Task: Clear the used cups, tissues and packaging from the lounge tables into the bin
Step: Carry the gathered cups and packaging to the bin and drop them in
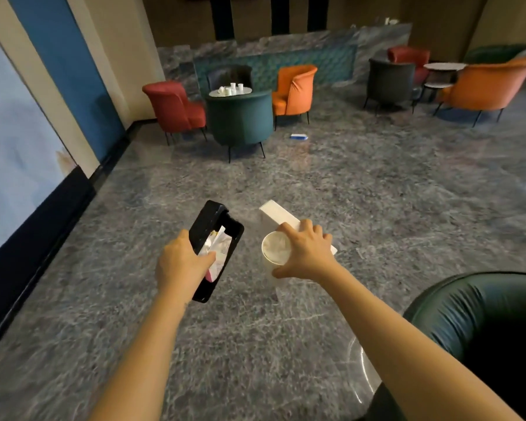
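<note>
Head view: left hand [181, 262] grips black plastic bin [214, 250]; right hand [302, 252] pinches white paper cup [274, 253] and flat white box [278, 215] — light, crushable, so hold rims gently.

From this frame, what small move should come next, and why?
Probably swing the right hand leftward over the black bin and drop its load in. That hand grips a white paper cup and a flat white box, while the left hand holds the bin with its lid open and tissues already inside.
</note>
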